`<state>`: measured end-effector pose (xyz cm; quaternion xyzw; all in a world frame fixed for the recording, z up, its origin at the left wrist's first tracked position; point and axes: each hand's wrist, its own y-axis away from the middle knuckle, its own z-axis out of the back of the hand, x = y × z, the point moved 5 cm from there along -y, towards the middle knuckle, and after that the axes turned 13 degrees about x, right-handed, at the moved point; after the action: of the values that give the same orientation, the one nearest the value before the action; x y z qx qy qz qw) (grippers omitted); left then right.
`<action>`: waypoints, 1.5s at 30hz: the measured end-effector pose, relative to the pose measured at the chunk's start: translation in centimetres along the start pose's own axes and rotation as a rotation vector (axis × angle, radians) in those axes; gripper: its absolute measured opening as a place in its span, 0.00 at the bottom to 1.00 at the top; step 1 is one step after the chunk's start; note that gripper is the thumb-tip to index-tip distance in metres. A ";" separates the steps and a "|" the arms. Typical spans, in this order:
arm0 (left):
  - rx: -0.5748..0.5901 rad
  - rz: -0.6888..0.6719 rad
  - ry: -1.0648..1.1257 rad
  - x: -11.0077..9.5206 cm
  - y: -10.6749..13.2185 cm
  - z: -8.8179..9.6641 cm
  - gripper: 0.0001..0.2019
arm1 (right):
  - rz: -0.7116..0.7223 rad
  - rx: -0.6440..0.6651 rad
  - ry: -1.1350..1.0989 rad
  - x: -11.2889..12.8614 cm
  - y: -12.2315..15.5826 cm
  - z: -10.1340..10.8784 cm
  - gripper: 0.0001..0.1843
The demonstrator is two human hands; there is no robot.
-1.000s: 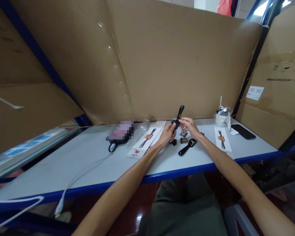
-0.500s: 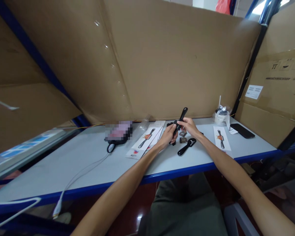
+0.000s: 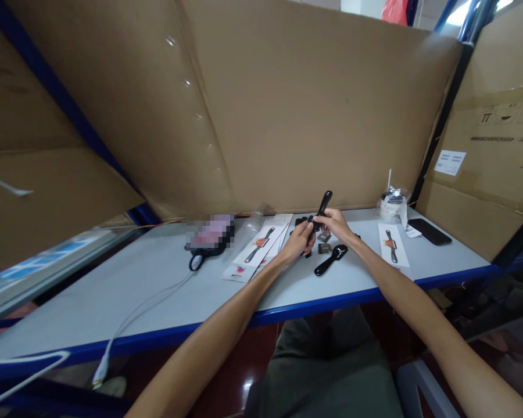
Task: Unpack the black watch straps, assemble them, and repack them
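Both hands are on one long black handled tool (image 3: 326,201), whose exact kind I cannot make out. My left hand (image 3: 299,240) is closed around its lower part, and my right hand (image 3: 336,225) pinches it near the middle. The upper handle, with a hole at its tip, sticks up between them; my fingers cover the rest. A similar black tool (image 3: 330,261) with a shiny metal head lies on the table in front of my hands. Just behind it are small brownish square pieces (image 3: 325,248). More black parts (image 3: 301,221) show partly behind my left hand.
Printed cards (image 3: 256,248) picturing a black tool overlap on the left, beside a clear plastic sleeve (image 3: 256,217). Another such card (image 3: 392,245), a phone (image 3: 429,231) and a plastic-wrapped cup (image 3: 393,206) are on the right. A cabled black device (image 3: 209,249) sits farther left. Cardboard (image 3: 287,116) walls the back.
Hardly anything differs. Both hands keep their hold on the black tool, with only a very slight shift of the tool and fingers.
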<state>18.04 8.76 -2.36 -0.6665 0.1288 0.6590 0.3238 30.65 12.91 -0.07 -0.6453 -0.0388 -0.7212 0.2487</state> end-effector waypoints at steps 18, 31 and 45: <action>0.016 0.007 0.017 0.0 0.0 -0.2 0.20 | 0.045 -0.041 0.097 0.0 0.0 -0.1 0.16; 0.015 -0.009 0.016 -0.1 0.0 -0.2 0.22 | 0.105 -0.049 0.122 0.5 0.2 -0.2 0.14; -0.005 -0.014 0.009 -0.3 0.0 -0.1 0.23 | 0.098 -0.053 0.123 0.6 0.4 -0.4 0.16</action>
<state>18.10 8.62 -2.12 -0.6710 0.1239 0.6541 0.3264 30.43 12.26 0.36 -0.6073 0.0270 -0.7473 0.2685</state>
